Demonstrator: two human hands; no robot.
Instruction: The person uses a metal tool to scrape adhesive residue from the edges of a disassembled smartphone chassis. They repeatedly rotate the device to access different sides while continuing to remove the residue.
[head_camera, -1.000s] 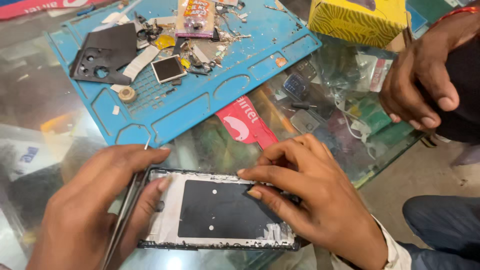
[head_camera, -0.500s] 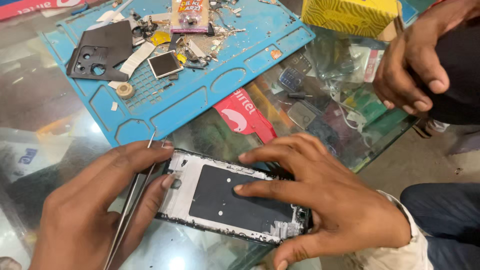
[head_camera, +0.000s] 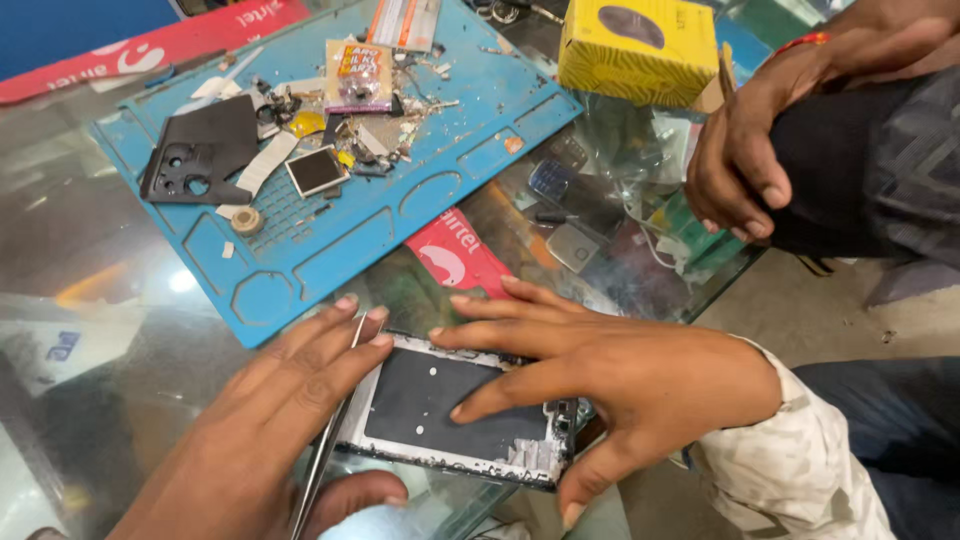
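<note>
An opened phone frame (head_camera: 440, 420) with a black inner plate lies flat on the glass counter near the bottom edge. My left hand (head_camera: 265, 440) rests on its left end and holds thin metal tweezers (head_camera: 330, 440) along the palm. My right hand (head_camera: 610, 375) lies across the frame's right half, fingers spread and pressed on the plate, thumb under the frame's near edge.
A blue repair mat (head_camera: 420, 190) behind carries a black back cover piece (head_camera: 200, 155), a small square chip (head_camera: 315, 170), packets and loose parts. A yellow box (head_camera: 640, 50) stands at the back right. Another person's clasped hands (head_camera: 750, 150) are at the right. A red card (head_camera: 455, 255) lies under the glass.
The phone frame and both hands shifted right and lower in view. My right hand's fingers spread flatter over the plate; the frame turned slightly.
</note>
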